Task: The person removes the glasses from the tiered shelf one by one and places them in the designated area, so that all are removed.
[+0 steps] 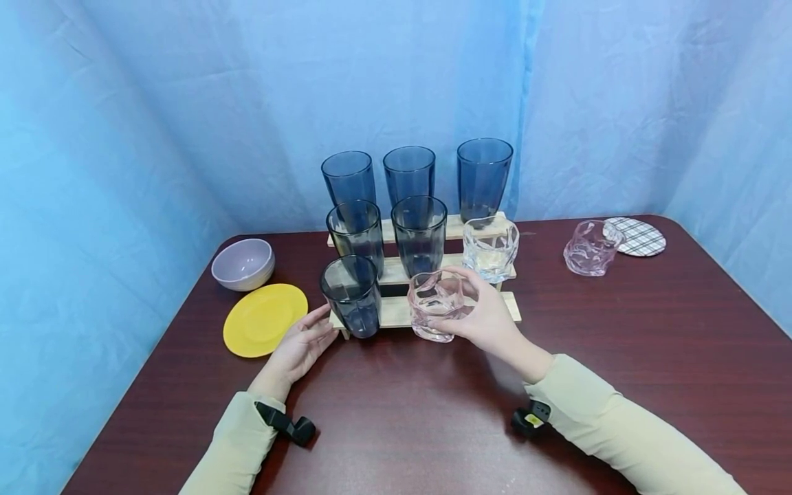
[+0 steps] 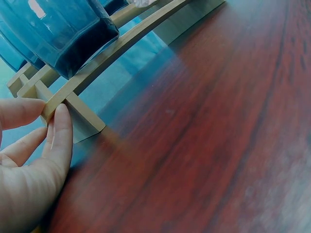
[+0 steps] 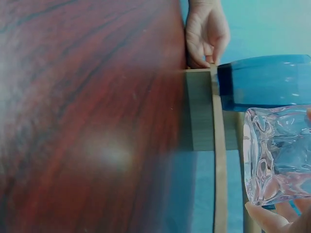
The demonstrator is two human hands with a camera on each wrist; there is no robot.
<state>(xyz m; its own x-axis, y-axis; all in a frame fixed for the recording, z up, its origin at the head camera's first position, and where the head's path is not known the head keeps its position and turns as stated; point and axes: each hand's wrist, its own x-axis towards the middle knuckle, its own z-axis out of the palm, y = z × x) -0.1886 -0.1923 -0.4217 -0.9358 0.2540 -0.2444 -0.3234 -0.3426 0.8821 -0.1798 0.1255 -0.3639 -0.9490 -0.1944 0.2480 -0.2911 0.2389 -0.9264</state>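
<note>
A three-step wooden rack [image 1: 394,313] stands on the table with tall blue-grey glasses on it. My left hand [image 1: 304,347] pinches the left end of its lowest slat between thumb and fingers, beside a dark tall glass [image 1: 353,299]. In my right hand [image 1: 485,316] is a short pinkish wavy tumbler [image 1: 433,323], gripped by its sides. Seen from the right wrist, the tumbler [image 3: 277,155] is upright, its base a little apart from the lowest slat [image 3: 219,170]. On the middle step, a clear wavy tumbler [image 1: 491,251] stands at the right end.
Three tall blue glasses [image 1: 410,175] line the top step, and two more [image 1: 419,237] share the middle one. A lilac bowl [image 1: 243,265] and yellow plate [image 1: 265,320] lie left. Another pink tumbler [image 1: 590,251] and a checked coaster [image 1: 637,237] are right. Blue curtains surround the table.
</note>
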